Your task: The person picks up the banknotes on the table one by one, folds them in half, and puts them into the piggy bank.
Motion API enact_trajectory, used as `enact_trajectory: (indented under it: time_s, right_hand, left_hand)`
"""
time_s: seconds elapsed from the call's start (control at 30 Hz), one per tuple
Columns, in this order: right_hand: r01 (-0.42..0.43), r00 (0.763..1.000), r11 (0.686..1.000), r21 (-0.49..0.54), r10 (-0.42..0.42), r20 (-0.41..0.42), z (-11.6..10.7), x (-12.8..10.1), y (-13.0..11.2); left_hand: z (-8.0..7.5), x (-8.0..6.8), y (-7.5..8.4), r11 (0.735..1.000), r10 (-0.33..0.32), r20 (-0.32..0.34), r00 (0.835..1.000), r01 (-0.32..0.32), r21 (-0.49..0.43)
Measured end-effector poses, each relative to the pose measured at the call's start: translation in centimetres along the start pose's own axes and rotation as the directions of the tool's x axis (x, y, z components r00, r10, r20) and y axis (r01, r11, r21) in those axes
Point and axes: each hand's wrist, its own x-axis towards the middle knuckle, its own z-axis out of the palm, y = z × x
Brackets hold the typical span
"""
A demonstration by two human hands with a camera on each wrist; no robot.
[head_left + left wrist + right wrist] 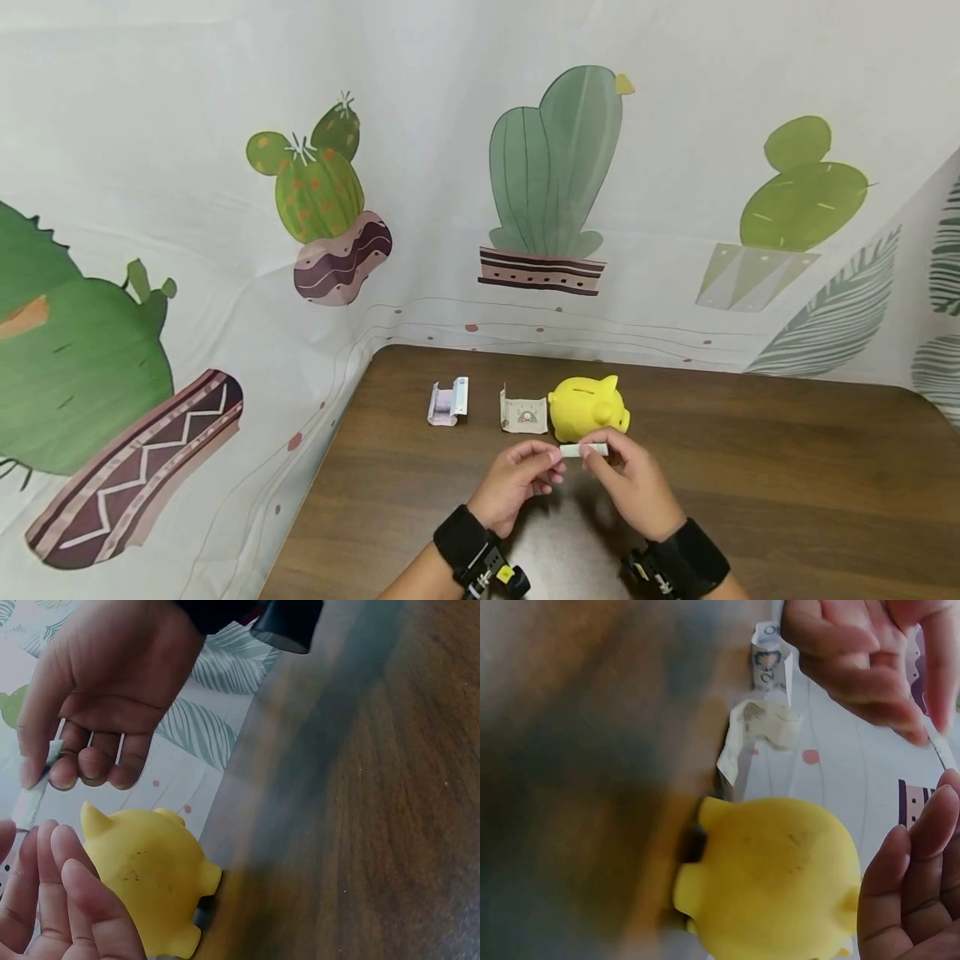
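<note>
A narrow pale folded banknote (572,451) is held level between both hands in the head view. My left hand (517,482) pinches its left end between thumb and forefinger. The right hand (636,483) pinches the note near its right end. In the left wrist view the same folded banknote (30,804) spans the two hands' fingertips. Just beyond the hands stands a yellow piggy bank (581,410), its slot facing up. The right wrist view shows the side of the piggy bank (780,877) large and close.
Left of the piggy bank a beige creased banknote (527,418) lies with an edge curled up. Farther left is a purplish creased banknote (442,403) with raised ends. They lie on a brown wooden table (750,467), with a cactus-print cloth (435,208) behind it.
</note>
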Motion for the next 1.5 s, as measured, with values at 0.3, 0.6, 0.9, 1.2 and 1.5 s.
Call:
enact_trajectory:
  time_s: [0.3, 0.6, 0.9, 1.2, 1.5]
  right_hand:
    - [0.055, 0.994, 0.993, -0.100, -0.064, -0.087, -1.7, 2.4, -0.1]
    - [0.046, 0.985, 0.986, -0.161, -0.071, -0.156, -2.4, 4.5, 1.4]
    - [0.007, 0.977, 0.963, -0.271, -0.064, -0.202, -2.4, 5.6, 2.4]
    - [-0.011, 0.978, 0.948, -0.317, -0.056, -0.201, -2.3, 6.4, 2.9]
    - [0.022, 0.980, 0.925, -0.379, -0.096, -0.177, -2.1, 6.7, 2.9]
  left_hand:
    - [0.0, -0.2, 0.2, 1.000, -0.006, -0.002, 1.000, 0.006, 0.001]
    - [0.0, -0.1, 0.1, 1.000, -0.006, -0.004, 1.000, 0.006, 0.009]
    - [-0.1, -0.1, 0.1, 1.000, -0.003, -0.005, 1.000, 0.003, 0.007]
    - [-0.2, 0.0, 0.0, 1.000, -0.007, 0.004, 1.000, 0.007, 0.010]
    - [-0.2, 0.2, 0.2, 1.000, -0.024, 0.005, 1.000, 0.024, -0.001]
